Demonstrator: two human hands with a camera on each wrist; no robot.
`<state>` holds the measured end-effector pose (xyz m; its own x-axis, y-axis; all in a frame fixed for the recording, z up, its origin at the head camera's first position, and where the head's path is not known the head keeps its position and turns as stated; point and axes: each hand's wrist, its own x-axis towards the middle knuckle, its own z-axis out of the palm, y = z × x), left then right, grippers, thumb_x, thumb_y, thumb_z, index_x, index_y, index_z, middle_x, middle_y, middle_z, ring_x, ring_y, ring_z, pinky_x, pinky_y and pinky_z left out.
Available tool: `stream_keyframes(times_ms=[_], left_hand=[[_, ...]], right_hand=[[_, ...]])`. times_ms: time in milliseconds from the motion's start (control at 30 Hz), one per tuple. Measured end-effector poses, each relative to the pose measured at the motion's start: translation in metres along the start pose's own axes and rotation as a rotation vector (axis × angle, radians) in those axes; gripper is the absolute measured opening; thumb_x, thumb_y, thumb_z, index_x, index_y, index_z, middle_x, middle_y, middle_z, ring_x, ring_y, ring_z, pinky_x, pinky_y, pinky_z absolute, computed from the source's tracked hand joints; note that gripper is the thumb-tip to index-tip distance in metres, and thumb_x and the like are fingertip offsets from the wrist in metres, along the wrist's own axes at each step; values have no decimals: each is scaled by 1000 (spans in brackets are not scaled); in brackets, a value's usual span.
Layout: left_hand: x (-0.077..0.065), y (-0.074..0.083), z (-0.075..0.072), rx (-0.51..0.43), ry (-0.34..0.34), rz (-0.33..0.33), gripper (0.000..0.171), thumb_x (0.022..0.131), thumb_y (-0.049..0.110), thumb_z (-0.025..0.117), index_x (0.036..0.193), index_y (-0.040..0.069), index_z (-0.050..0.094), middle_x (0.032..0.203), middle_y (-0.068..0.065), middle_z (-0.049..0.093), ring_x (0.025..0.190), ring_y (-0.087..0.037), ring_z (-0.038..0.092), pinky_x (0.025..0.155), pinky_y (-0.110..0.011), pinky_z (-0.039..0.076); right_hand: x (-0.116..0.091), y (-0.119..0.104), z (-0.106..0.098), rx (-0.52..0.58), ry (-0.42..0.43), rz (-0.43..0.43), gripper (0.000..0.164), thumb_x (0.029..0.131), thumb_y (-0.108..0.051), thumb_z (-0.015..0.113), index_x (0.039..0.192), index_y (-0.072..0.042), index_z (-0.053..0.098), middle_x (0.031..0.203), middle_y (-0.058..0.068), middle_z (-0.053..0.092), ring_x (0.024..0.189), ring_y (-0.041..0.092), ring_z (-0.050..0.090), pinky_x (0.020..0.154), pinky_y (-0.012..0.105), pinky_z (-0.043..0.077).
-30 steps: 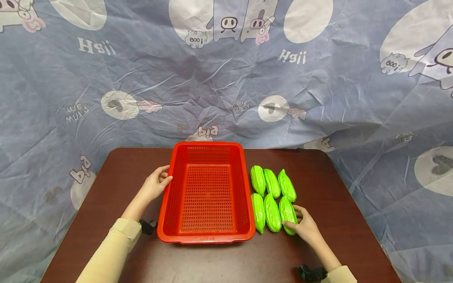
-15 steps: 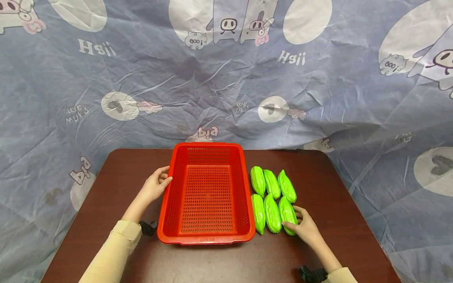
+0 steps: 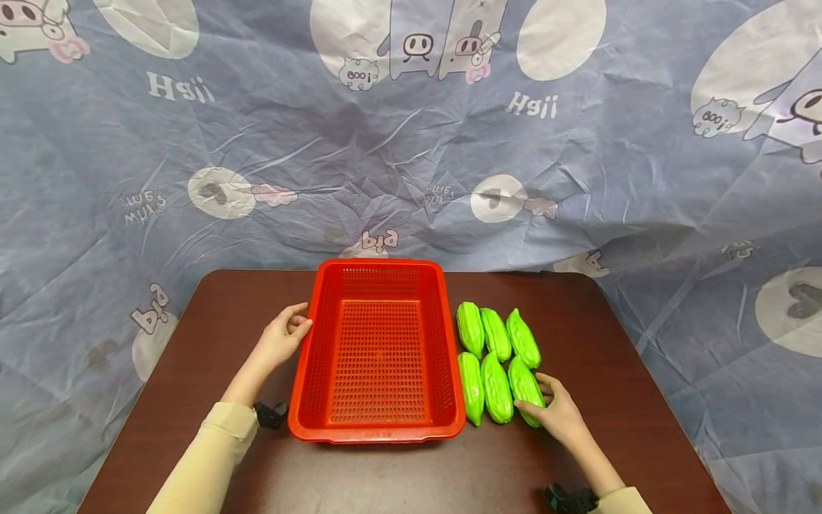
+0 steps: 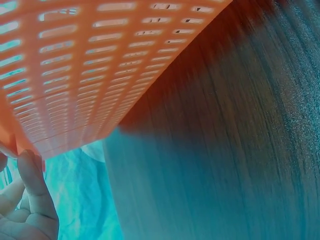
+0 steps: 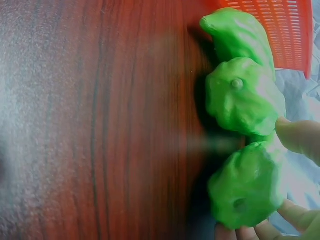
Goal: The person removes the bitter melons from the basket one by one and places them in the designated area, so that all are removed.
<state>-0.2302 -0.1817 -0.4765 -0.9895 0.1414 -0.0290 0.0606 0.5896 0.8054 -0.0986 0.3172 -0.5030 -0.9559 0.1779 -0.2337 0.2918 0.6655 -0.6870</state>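
Note:
On the table stands a red plastic basket [image 3: 377, 435] with slotted walls and a mesh bottom. My left hand [image 3: 280, 338] pinches its left rim, and the left wrist view shows the thumb [image 4: 31, 172] against that rim. Right of the basket, several bright green, ridged bitter melons lie in two rows. At the near row's right end, my right hand [image 3: 557, 414] grips a bitter melon [image 3: 524, 380], thumb on its left side and fingers on its right. In the right wrist view this melon [image 5: 245, 185] still lies low by the tabletop, beside a neighbouring melon [image 5: 242, 100].
The dark brown wooden table [image 3: 411, 478] ends just behind the basket. A grey-blue printed cloth [image 3: 359, 157] hangs behind it and down its sides. The far row of melons [image 3: 494, 333] lies close to the basket's right wall.
The whole head view shifts very slightly. Both hands keep their hold, and the basket and melons stay in place.

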Motion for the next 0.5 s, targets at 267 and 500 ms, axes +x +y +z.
stream_keyframes(times_ms=[267, 500], left_hand=[[-3, 0, -2, -5, -3, -3, 50, 102, 21, 54, 146, 0, 41, 119, -22, 60, 103, -34, 63, 81, -40, 53], [-7, 0, -5, -11, -13, -1, 51, 102, 18, 53, 147, -2, 39, 120, -23, 60, 103, -34, 64, 80, -39, 55]], right_hand=[[0, 1, -3, -5, -10, 4, 85, 87, -31, 75, 149, 6, 29, 139, 32, 45, 118, 42, 52, 87, 48, 51], [0, 1, -3, 0, -13, 2, 83, 88, -29, 74, 149, 5, 29, 138, 32, 45, 119, 42, 51, 89, 49, 50]])
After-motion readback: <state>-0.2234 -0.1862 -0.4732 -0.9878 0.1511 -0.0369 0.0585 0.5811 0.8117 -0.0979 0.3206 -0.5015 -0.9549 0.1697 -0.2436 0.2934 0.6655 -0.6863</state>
